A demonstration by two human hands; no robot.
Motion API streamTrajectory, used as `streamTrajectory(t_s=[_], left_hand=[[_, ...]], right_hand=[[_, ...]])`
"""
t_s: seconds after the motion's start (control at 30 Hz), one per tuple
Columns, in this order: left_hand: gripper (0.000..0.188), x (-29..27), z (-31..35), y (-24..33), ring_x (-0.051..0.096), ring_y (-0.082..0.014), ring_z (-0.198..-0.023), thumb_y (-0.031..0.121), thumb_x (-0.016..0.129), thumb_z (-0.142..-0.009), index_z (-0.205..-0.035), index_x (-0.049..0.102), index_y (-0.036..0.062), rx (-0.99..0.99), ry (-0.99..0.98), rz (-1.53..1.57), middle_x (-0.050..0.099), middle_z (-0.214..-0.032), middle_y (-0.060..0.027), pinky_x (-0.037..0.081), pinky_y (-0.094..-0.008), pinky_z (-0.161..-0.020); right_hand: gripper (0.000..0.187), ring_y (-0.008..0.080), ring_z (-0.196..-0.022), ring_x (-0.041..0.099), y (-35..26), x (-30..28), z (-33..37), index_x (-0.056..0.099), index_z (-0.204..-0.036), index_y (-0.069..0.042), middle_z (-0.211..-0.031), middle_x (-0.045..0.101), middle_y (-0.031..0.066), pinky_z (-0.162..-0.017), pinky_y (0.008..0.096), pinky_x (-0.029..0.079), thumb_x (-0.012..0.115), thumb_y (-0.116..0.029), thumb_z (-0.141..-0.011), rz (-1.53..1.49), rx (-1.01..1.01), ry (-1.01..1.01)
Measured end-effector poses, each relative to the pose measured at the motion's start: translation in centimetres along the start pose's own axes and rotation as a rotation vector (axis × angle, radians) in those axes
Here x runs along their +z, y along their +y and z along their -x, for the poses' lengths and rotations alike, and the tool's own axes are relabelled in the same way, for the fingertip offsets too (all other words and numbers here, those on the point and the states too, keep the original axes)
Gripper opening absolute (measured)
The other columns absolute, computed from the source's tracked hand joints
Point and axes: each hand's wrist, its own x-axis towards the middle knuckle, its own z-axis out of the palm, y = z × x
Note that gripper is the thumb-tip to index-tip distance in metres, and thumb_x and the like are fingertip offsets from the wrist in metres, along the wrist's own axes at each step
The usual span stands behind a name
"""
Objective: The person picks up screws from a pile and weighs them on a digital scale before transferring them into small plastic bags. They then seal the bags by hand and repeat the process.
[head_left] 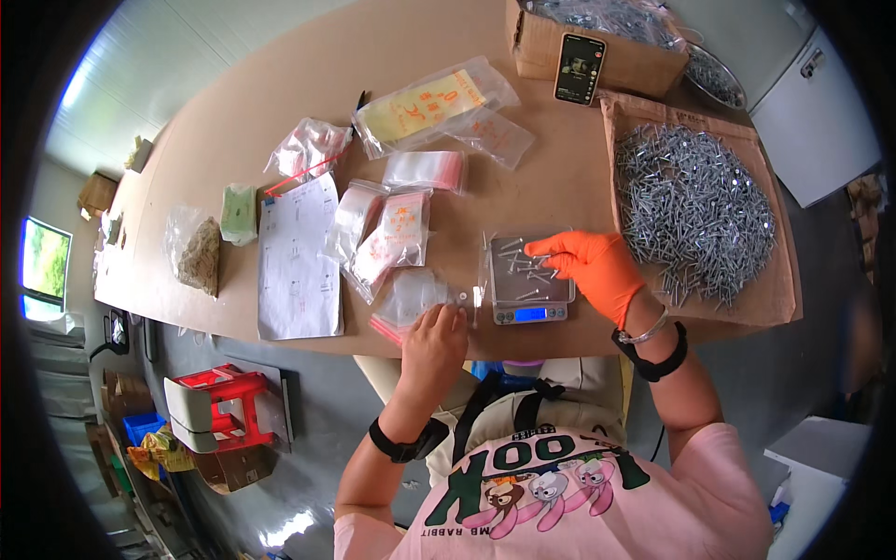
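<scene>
My right hand (597, 271), in an orange glove, reaches in from the right over a small digital scale (530, 315) with a lit blue display. Its thumb and fingers are closed around thin silver screws (534, 273) at the scale's tray, where several more lie loose. My bare left hand (436, 338) rests at the table's front edge with fingers curled, touching a stack of small clear zip bags (408, 294). Whatever those fingers grip is hidden beneath them. A tiny pale round piece (463, 296) lies between that hand and the scale.
Right of the scale, a cardboard tray (784, 280) holds a big heap of screws (695, 205). Behind it stand a carton (537, 61), a phone (580, 69) and a metal bowl (714, 77). More zip bags (397, 229) and a paper sheet (301, 261) lie to the left.
</scene>
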Motion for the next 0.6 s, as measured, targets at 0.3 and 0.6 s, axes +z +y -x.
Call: streamTrajectory(t_s=[0.3, 0.6], left_hand=[[0.082, 1.0, 0.4, 4.5, 0.035, -0.0355, -0.145, 0.034, 0.077, -0.082, -0.146, 0.043, -0.0049, -0.224, -0.143, 0.232, 0.034, -0.157, -0.0206, 0.036, -0.0439, -0.116], [0.049, 0.6, 3.1, 2.9, 0.054, -0.0322, -0.132, 0.017, 0.069, -0.088, -0.132, 0.060, -0.0030, -0.006, -0.042, 0.203, 0.056, -0.142, -0.0184, 0.048, -0.0407, -0.107]], right_hand=[[0.022, 0.0121, -0.100, 0.070, 1.6, -4.6, 2.4, 0.069, -0.119, 0.001, -0.124, 0.071, 0.0075, -0.084, 0.0254, 0.056, 0.058, -0.004, -0.100, -0.294, -0.047, 0.121], [0.038, 0.0298, -0.116, 0.062, 5.3, -10.2, 4.0, 0.068, -0.126, -0.011, -0.133, 0.064, 0.0143, -0.100, 0.0370, 0.050, 0.070, -0.009, -0.088, 0.964, -0.014, 0.580]])
